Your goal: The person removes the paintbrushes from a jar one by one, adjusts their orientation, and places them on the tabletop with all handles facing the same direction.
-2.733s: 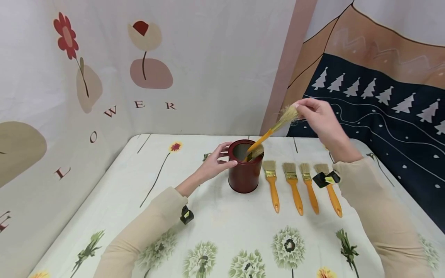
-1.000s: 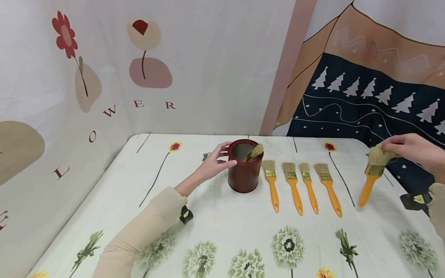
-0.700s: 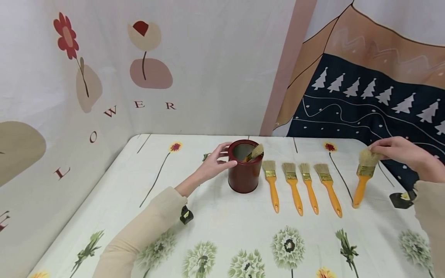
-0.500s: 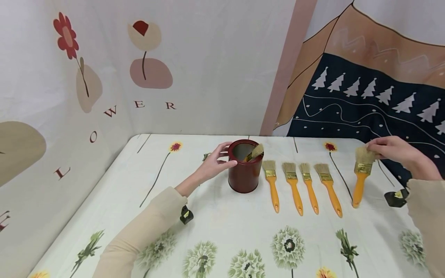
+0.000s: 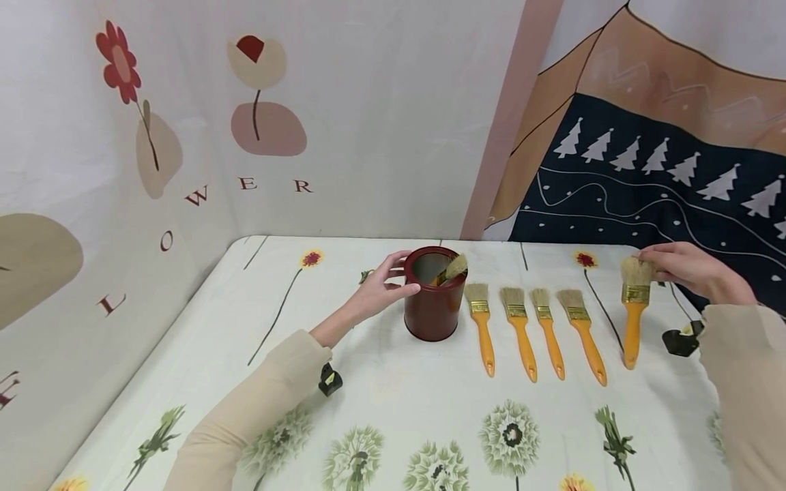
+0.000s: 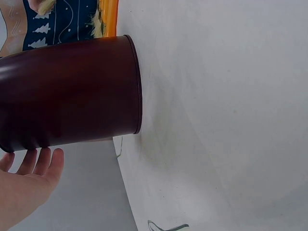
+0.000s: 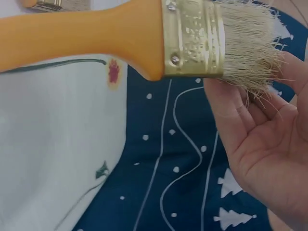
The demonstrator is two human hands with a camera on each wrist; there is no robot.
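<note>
A dark red can [image 5: 432, 317] stands upright on the table in the head view. My left hand [image 5: 383, 290] holds its left side, thumb near the rim and fingers behind; the left wrist view shows the fingertips against the can's wall. One brush [image 5: 456, 267] leans inside the can, bristles over the rim. On the right, my right hand [image 5: 694, 268] pinches a wide paintbrush [image 5: 635, 294] by its bristles, the orange handle pointing down. The handle's end is near or on the cloth; I cannot tell whether it touches. In the right wrist view, the brass-coloured ferrule [image 7: 192, 38] shows close up.
Several paintbrushes [image 5: 520, 334] lie in a row between the can and the held brush, bristles pointing away from me. A white flower-print cloth [image 5: 381, 409] covers the table. Behind it hangs a printed curtain [image 5: 387, 123], with a dark blue tree-print cloth [image 5: 614, 191] at the right.
My right hand has drawn the paintbrush out of the can and carried it far right, then slightly back left, turning the handle straighter toward me. The left hand stays on the can.
</note>
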